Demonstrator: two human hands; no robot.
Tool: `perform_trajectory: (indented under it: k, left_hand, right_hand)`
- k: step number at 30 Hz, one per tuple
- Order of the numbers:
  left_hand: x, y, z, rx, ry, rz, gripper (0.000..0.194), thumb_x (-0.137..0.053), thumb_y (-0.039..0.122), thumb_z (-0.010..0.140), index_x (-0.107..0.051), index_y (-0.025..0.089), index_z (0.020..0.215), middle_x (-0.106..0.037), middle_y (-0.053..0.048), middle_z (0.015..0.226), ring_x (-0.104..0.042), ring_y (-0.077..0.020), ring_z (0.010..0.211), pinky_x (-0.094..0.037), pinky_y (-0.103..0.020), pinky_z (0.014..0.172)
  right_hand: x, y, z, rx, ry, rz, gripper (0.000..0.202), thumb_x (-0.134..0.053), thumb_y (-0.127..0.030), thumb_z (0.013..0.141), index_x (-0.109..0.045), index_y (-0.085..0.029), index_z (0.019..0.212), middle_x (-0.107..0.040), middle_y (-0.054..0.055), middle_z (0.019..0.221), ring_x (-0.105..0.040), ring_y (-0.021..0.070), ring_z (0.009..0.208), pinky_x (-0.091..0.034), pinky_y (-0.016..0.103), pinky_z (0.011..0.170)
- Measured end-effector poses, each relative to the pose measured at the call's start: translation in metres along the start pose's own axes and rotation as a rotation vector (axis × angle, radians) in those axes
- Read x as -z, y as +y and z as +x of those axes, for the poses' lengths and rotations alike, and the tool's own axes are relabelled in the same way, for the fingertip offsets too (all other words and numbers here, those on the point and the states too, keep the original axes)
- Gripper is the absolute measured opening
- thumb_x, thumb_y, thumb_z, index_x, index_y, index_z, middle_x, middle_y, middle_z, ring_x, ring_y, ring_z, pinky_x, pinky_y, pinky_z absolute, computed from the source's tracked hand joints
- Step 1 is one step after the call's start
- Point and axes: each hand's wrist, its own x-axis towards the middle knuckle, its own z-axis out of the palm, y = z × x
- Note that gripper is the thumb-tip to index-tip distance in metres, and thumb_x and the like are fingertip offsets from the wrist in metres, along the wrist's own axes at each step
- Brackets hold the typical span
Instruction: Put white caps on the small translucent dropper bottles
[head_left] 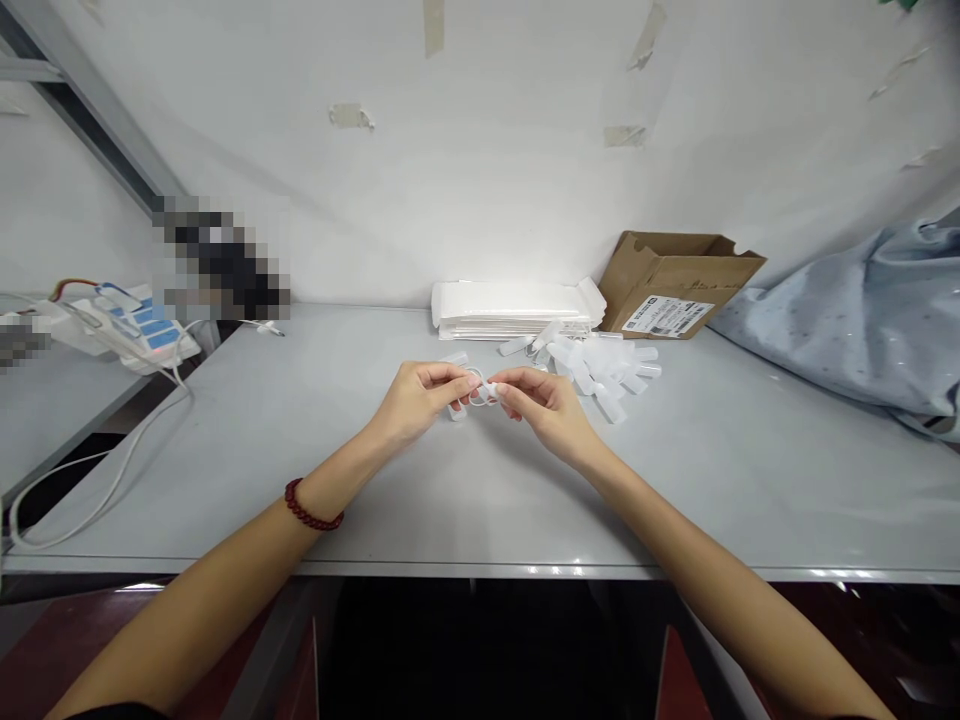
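Both hands meet above the middle of the table, pinching a thin white looped cord (484, 403) between them. My left hand (420, 400) is closed, thumb and forefinger gripping the cord's left side. My right hand (551, 410) pinches its right end, where a small white piece shows; its exact kind is too small to tell. Just behind and beside the left fingers lie a few translucent white pieces (457, 412), partly hidden. A loose pile of similar translucent white plastic pieces (592, 365) spreads beyond my right hand.
Behind the pile rests a stack of flat white packets (510, 308). An open cardboard box (675, 285) with a label leans by the wall, beside light-blue fabric (847, 315). On the left are a power strip (146, 325) and a white cable (124, 470) hanging over the table edge.
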Motion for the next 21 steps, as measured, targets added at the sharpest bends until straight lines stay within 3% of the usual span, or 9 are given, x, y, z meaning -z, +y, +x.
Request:
perform_trajectory:
  k: [10, 16, 21]
  left_hand:
    - [-0.003, -0.005, 0.0, -0.002, 0.005, -0.058, 0.021, -0.07, 0.036, 0.077, -0.073, 0.016, 0.071, -0.067, -0.003, 0.073, -0.054, -0.0126, 0.064, -0.045, -0.028, 0.065]
    - [0.007, -0.002, 0.006, 0.061, -0.131, -0.181, 0.022, -0.079, 0.031, 0.068, -0.076, 0.018, 0.086, -0.072, -0.007, 0.09, -0.061, -0.0193, 0.083, -0.047, -0.029, 0.064]
    - [0.011, 0.001, 0.007, 0.074, -0.055, -0.169, 0.019, -0.076, 0.033, 0.072, -0.077, 0.019, 0.084, -0.071, -0.006, 0.085, -0.061, -0.0176, 0.082, -0.048, -0.029, 0.068]
  right_hand:
    - [-0.002, 0.002, -0.001, 0.007, 0.015, 0.002, 0.021, -0.061, -0.037, 0.084, -0.068, -0.017, 0.088, -0.064, 0.002, 0.077, -0.049, 0.0103, 0.062, -0.042, 0.027, 0.06]
    - [-0.001, 0.0, 0.003, 0.051, 0.035, 0.025, 0.024, -0.061, -0.039, 0.084, -0.069, -0.018, 0.091, -0.065, 0.002, 0.078, -0.052, 0.0118, 0.065, -0.044, 0.028, 0.063]
    - [-0.001, 0.001, 0.002, 0.027, 0.031, 0.007, 0.025, -0.063, -0.041, 0.083, -0.069, -0.018, 0.09, -0.064, 0.002, 0.076, -0.054, 0.0124, 0.066, -0.045, 0.028, 0.064]
